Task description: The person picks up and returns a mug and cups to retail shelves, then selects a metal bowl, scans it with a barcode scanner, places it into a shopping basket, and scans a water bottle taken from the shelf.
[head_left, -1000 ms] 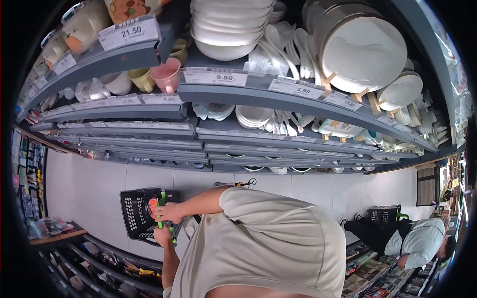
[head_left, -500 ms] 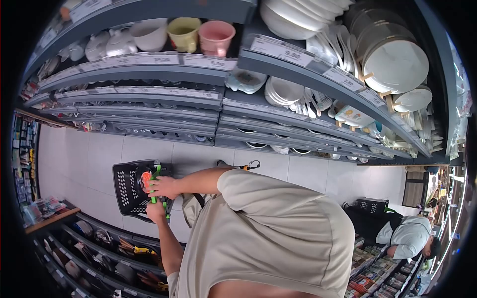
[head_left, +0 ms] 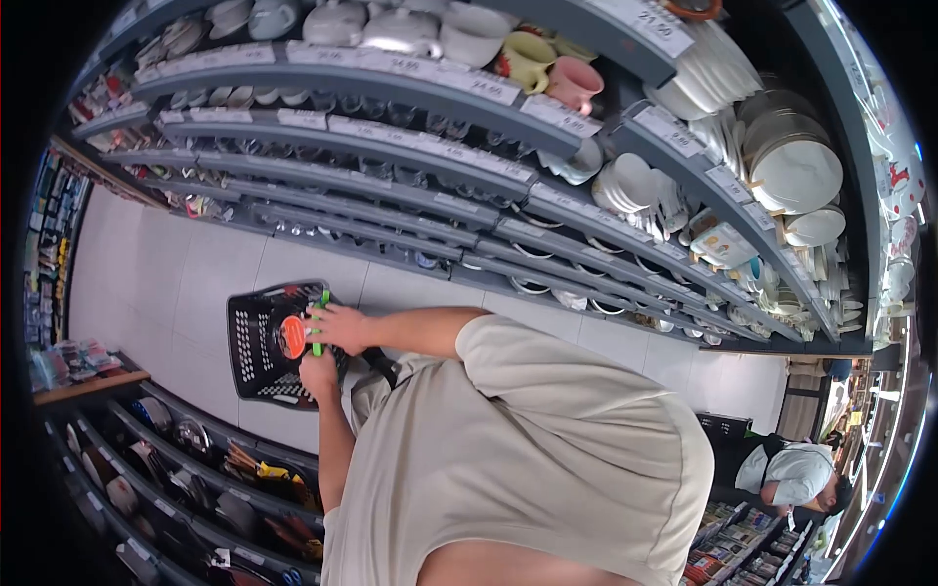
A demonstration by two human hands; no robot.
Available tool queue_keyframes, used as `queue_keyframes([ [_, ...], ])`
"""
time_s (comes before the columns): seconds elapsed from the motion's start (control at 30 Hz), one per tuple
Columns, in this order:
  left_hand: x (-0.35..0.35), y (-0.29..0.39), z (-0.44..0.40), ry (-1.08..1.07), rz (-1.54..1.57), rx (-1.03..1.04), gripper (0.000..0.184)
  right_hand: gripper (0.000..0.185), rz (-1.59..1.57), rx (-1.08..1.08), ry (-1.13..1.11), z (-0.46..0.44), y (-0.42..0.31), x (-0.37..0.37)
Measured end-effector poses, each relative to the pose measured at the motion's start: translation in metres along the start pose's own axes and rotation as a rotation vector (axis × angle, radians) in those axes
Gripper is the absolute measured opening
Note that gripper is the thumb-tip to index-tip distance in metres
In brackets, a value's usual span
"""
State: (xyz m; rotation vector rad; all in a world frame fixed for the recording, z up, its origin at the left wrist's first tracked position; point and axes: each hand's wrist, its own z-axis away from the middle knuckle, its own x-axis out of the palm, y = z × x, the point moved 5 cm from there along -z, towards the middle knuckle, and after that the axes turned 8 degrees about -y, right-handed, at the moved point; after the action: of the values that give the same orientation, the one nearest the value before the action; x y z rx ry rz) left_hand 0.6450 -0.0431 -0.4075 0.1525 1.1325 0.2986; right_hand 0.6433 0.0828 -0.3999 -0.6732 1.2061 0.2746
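Observation:
A black shopping basket (head_left: 256,389) with perforated sides and a green handle (head_left: 318,349) is in front of my body, over the tiled floor. My left hand (head_left: 319,374) is closed around the handle's near end. Across the same handle lies my right hand (head_left: 339,327), its fingers spread and pointing into the basket. Close to those fingertips, a round orange label (head_left: 293,337) shows on a dark item inside the basket. The item's shape is mostly hidden.
Shelves ahead carry white bowls (head_left: 625,183), plates (head_left: 796,174), a yellow cup (head_left: 526,61) and a pink cup (head_left: 575,82). Kitchen tools hang on a lower-left rack (head_left: 259,464). At the right, another person (head_left: 796,476) leans by a goods display, near another black basket (head_left: 725,424).
My view has turned, so the shelves tilt and slide right. The basket now appears slightly higher, and my right hand's fingers spread more over the handle. My left hand keeps its grip.

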Motion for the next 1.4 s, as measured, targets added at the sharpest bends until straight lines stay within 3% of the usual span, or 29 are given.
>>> queue_keyframes([
  [0.17,-0.009,-0.005,-0.012,-0.031,0.13,0.004,0.04,0.08,0.07,0.04,-0.033,-0.019,-0.004,-0.004],
  [0.27,0.008,-0.024,-0.033,-0.081,0.261,0.113,0.04,0.078,0.034,0.066,0.018,-0.028,-0.006,0.0],
  [0.3,0.018,-0.029,-0.042,-0.041,0.365,0.254,0.04,0.077,0.022,0.076,0.022,-0.029,-0.006,0.0],
  [0.4,0.036,-0.035,-0.053,-0.458,0.714,0.072,0.039,0.074,0.002,0.094,0.033,-0.029,-0.007,-0.001],
  [0.53,0.029,-0.035,-0.061,-0.589,0.796,0.153,0.034,0.066,-0.018,0.13,0.081,-0.038,-0.008,-0.002],
  [0.8,0.043,-0.024,-0.097,-0.477,0.906,0.168,0.034,0.049,0.006,0.269,0.18,-0.054,0.002,-0.016],
  [0.93,0.041,-0.028,-0.1,-0.563,0.828,0.084,0.035,0.046,-0.024,0.283,0.168,-0.058,0.003,-0.019],
  [1.07,0.048,-0.035,-0.114,-0.358,0.837,0.277,0.036,0.046,-0.056,0.301,0.125,-0.06,0.0,-0.023],
  [1.13,0.011,-0.014,-0.087,-0.265,0.688,0.342,0.037,0.046,-0.052,0.308,0.117,-0.063,0.001,-0.021],
  [1.27,0.021,-0.023,-0.096,-0.246,0.541,0.323,0.04,0.044,-0.063,0.323,0.102,-0.063,-0.001,-0.02],
  [1.4,0.039,-0.029,-0.104,-0.282,0.735,0.324,0.038,0.042,-0.038,0.32,0.098,-0.063,0.002,-0.014],
])
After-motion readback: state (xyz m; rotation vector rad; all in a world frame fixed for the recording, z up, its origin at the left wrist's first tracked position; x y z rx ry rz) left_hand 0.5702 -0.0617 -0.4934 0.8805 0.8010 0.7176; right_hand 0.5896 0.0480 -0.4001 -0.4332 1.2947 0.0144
